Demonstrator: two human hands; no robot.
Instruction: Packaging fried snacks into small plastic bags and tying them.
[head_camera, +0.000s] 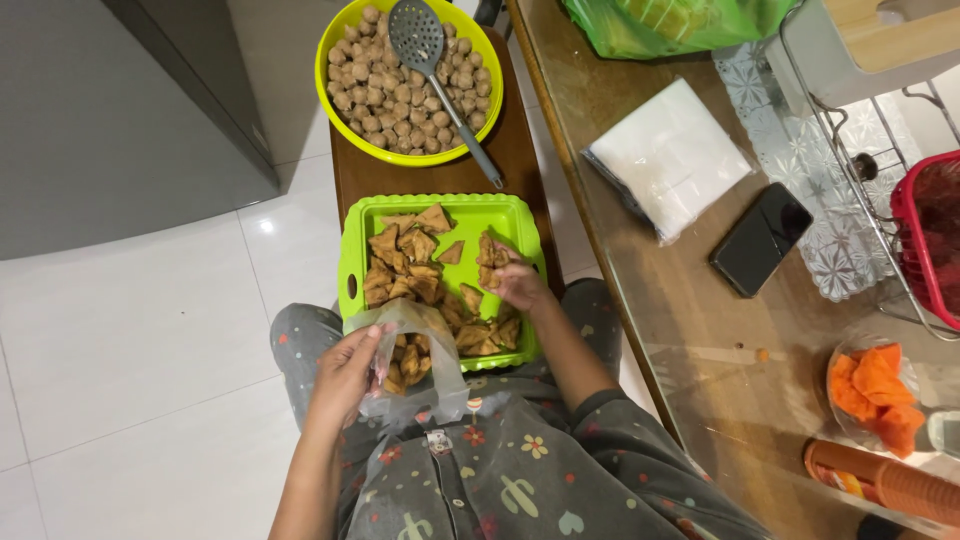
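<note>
Left hand (348, 372) pinches the clear bag (412, 362) open at its rim, over the lap. Right hand (520, 285) is closed on fried snacks (492, 252), probably two, above the green tray (352, 250). Keep the bag mouth wide; carry low over the tray.
</note>
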